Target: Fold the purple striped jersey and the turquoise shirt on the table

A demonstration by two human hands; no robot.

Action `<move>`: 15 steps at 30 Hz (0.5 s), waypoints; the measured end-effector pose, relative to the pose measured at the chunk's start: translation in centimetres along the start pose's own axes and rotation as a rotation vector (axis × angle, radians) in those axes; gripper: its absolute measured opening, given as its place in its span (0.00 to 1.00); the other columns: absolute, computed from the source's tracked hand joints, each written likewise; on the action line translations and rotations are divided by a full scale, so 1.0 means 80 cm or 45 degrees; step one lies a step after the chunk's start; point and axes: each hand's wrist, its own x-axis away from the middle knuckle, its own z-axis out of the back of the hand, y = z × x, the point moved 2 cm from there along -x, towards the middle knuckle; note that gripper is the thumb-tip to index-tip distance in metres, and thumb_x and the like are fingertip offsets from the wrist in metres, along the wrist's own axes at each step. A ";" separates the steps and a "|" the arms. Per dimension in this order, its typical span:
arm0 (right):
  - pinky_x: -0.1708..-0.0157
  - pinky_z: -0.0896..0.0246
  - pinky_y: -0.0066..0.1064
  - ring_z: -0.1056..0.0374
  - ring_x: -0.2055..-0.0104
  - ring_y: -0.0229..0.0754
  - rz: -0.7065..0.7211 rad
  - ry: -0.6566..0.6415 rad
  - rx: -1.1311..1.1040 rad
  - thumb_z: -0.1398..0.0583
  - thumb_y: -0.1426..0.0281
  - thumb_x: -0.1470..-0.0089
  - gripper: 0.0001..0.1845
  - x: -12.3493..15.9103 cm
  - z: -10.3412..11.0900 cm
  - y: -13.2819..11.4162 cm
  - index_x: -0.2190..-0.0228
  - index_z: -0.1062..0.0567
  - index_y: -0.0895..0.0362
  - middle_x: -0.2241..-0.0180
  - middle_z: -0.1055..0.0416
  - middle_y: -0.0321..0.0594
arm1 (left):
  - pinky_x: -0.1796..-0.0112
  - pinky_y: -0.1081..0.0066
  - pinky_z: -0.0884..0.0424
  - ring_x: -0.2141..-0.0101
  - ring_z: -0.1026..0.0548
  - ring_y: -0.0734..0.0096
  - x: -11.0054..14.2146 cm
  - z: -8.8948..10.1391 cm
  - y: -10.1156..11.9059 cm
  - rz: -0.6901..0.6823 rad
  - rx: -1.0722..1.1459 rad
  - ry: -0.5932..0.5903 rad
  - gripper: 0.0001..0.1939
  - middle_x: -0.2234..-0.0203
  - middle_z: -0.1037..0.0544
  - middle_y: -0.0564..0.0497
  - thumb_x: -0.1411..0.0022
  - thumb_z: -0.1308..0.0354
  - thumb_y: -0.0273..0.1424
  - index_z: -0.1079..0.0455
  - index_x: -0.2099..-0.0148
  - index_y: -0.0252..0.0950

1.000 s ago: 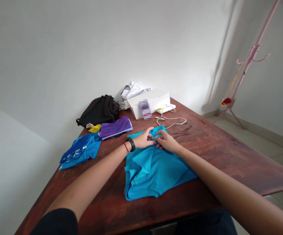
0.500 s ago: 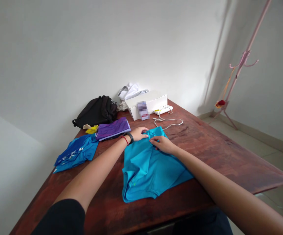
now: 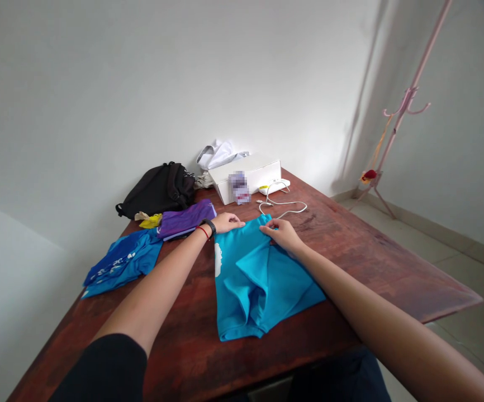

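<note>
A turquoise shirt point(image 3: 246, 273) lies partly folded on the table, its middle bunched into raised creases near the front edge. A bit of white print shows along its left side. My left hand point(image 3: 226, 222), with a black band and a red string at the wrist, pinches the shirt's far left edge. At the far right end of that edge, my right hand point(image 3: 283, 231) grips the cloth between thumb and fingers. Left of my left forearm rests a blue garment point(image 3: 124, 257) with white print, and a folded purple garment point(image 3: 187, 218) lies just behind it.
Toward the wall stand a black backpack point(image 3: 158, 190), a white box point(image 3: 254, 178) and white cloth point(image 3: 217, 153). A white device point(image 3: 274, 186) with a cable point(image 3: 292, 211) lies on the dark red table point(image 3: 363, 268). A pink coat stand point(image 3: 397, 123) is at the right.
My hands have moved apart along the shirt's far edge, drawing it straighter. The left side has shifted, uncovering white print, and the middle is more bunched. A shoe has come into view at right.
</note>
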 end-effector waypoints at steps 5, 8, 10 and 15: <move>0.80 0.38 0.26 0.35 0.78 0.37 -0.002 0.003 0.104 0.34 0.61 0.53 0.13 -0.004 0.005 0.007 0.69 0.21 0.58 0.74 0.29 0.36 | 0.69 0.72 0.34 0.68 0.24 0.64 0.023 0.011 -0.020 0.027 -0.041 0.073 0.28 0.71 0.18 0.47 0.47 0.36 0.58 0.21 0.67 0.35; 0.80 0.43 0.26 0.37 0.79 0.36 0.003 0.084 0.174 0.35 0.63 0.54 0.15 -0.009 0.012 0.011 0.65 0.18 0.58 0.77 0.28 0.35 | 0.69 0.72 0.34 0.70 0.24 0.65 0.032 0.014 -0.038 0.023 0.010 0.080 0.27 0.72 0.18 0.48 0.47 0.37 0.57 0.21 0.67 0.35; 0.81 0.46 0.26 0.39 0.80 0.36 -0.006 0.106 0.203 0.36 0.64 0.55 0.17 -0.012 0.016 0.014 0.63 0.18 0.59 0.78 0.29 0.35 | 0.68 0.72 0.32 0.68 0.23 0.63 0.036 0.011 -0.051 0.003 0.059 0.125 0.27 0.70 0.18 0.47 0.48 0.36 0.55 0.21 0.64 0.34; 0.82 0.46 0.27 0.41 0.82 0.36 -0.055 0.078 0.250 0.38 0.63 0.54 0.23 -0.015 0.019 0.018 0.58 0.18 0.62 0.80 0.30 0.35 | 0.62 0.67 0.30 0.63 0.23 0.58 0.041 -0.011 -0.070 -0.026 0.146 0.327 0.25 0.65 0.18 0.44 0.44 0.39 0.52 0.22 0.61 0.33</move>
